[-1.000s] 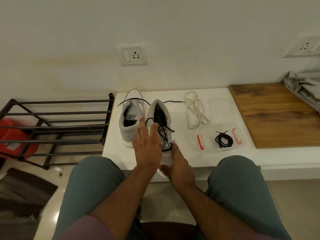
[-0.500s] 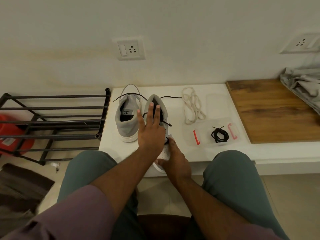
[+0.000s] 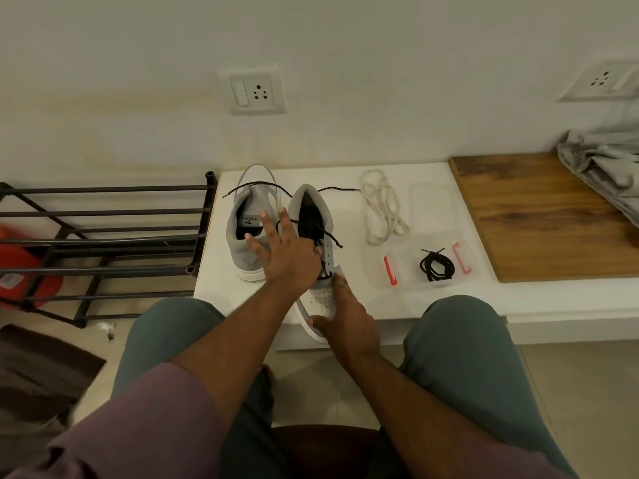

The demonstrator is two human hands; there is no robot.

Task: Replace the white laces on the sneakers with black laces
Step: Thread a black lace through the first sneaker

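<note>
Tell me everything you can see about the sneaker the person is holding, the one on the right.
The right sneaker is grey with a white perforated toe, a white sole and a dark lining. It lies on the white shelf, toe toward the person and jutting over the edge. A black lace is partly threaded, its loose ends trailing. The left hand spreads over its tongue, and the right hand grips its toe.

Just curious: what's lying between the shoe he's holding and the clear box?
In the head view, only bare white shelf top separates the held sneaker from the clear box; the white laces lie farther back.
</note>
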